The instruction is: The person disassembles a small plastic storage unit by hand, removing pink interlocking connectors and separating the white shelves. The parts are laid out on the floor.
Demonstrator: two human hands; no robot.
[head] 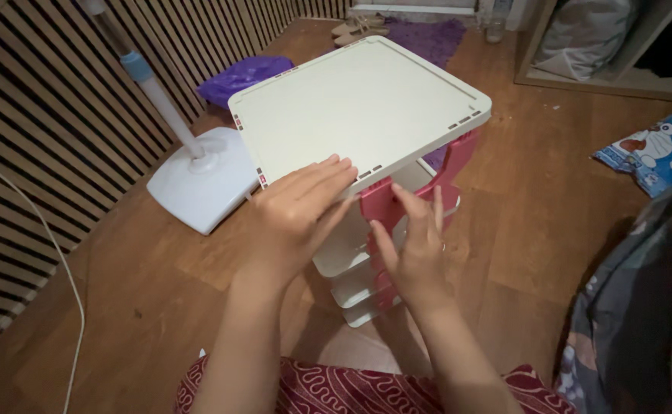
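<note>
A plastic shelf rack stands on the wooden floor in front of me, with a cream top panel (359,103) and pink side supports (378,203) over several lower cream shelves (347,253). My left hand (298,215) lies flat with its fingers pressed on the near edge of the top panel. My right hand (416,249) has its fingers spread and touches the pink support just under that edge. Neither hand grips anything closed.
A white fan base (202,180) with its pole stands to the left by a slatted wall. A purple bag (240,77) lies behind it. A blue cartoon-print cushion (654,153) is at the right, patterned fabric (642,322) near right, sandals (359,27) at the back.
</note>
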